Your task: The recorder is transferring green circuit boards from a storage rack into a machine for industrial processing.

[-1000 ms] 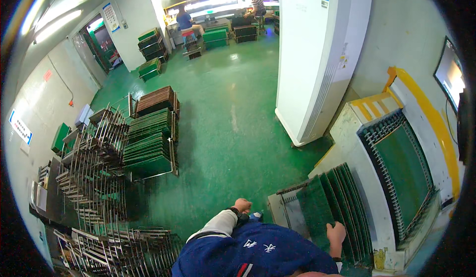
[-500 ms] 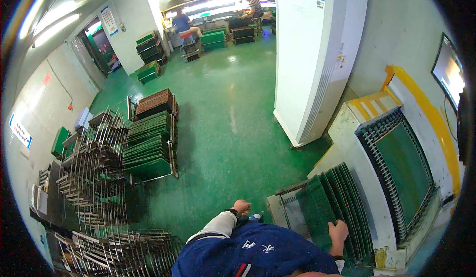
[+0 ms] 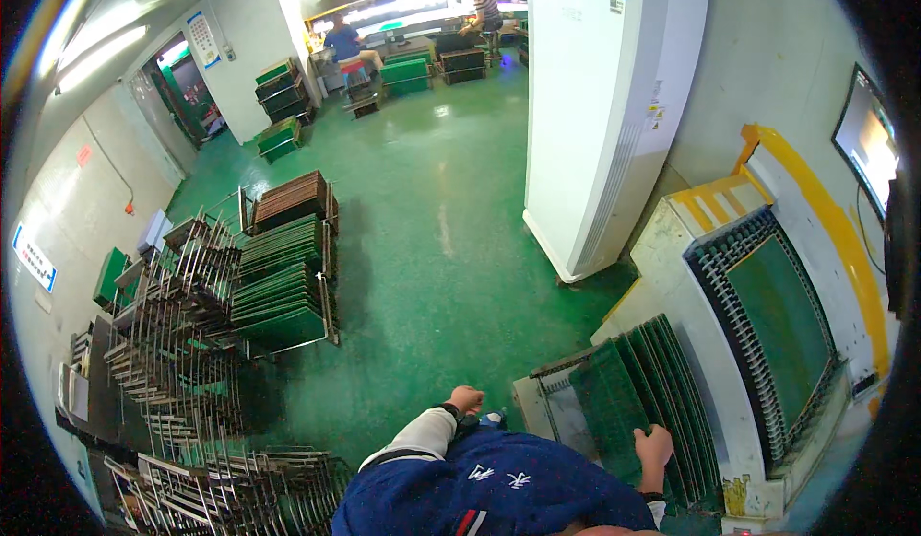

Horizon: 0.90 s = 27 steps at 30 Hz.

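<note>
My right hand (image 3: 654, 445) is closed at the edge of a green board (image 3: 614, 397), with the thumb and fingers pinched together. This board leans in a rack (image 3: 561, 368) at the lower right, beside several more upright green boards (image 3: 662, 373). My left hand (image 3: 466, 401) hangs in front of my body, its fingers curled in, and nothing shows in it. The floor lies beneath that hand, and a shoe (image 3: 494, 419) peeks out close by.
Right of the rack stands a machine with a roller conveyor (image 3: 743, 344) carrying a green board (image 3: 782, 296). A tall white cabinet (image 3: 600, 133) stands ahead. Empty metal racks (image 3: 182, 344) and racks of green boards (image 3: 283, 296) line the left. People (image 3: 342, 42) work at a lit bench beyond.
The whole view has shifted slightly, so the room sits a little further left. Both hands keep nearly the same pose, the right one still at the board's edge.
</note>
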Available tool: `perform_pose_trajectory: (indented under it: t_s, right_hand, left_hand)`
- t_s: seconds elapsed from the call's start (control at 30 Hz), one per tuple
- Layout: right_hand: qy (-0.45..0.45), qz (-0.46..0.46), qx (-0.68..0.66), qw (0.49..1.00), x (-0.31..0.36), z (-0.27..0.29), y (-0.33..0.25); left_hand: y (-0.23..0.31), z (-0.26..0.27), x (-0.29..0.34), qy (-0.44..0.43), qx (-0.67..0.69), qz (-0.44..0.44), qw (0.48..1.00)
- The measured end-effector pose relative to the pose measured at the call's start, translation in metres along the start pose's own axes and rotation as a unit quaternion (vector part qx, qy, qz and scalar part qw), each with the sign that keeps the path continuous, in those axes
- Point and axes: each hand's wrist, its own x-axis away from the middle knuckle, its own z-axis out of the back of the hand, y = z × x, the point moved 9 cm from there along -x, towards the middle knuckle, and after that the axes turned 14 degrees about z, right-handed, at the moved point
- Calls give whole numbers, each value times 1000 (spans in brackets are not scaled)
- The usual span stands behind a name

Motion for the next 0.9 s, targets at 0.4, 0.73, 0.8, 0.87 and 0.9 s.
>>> perform_pose_trajectory:
  t_s: [0.4, 0.73, 0.8, 0.87, 0.9]
  right_hand:
    - [27, 13, 4, 1000, -1, -2, 4]
    - [18, 14, -5, 1000, 0, 1, -2]
    - [-7, 1, -20, 1000, 0, 2, -3]
    - [-5, -7, -20, 1000, 1, 4, -4]
    - [-4, -10, -20, 1000, 1, 5, -4]
  left_hand:
    - [9, -5, 17, 36, -4, 1, 999]
    - [6, -1, 16, 24, 5, 11, 1000]
    - [3, 1, 8, 25, 1, 10, 1000]
    - [4, 0, 9, 39, 14, -3, 999]
    - [5, 0, 10, 43, 9, -7, 999]
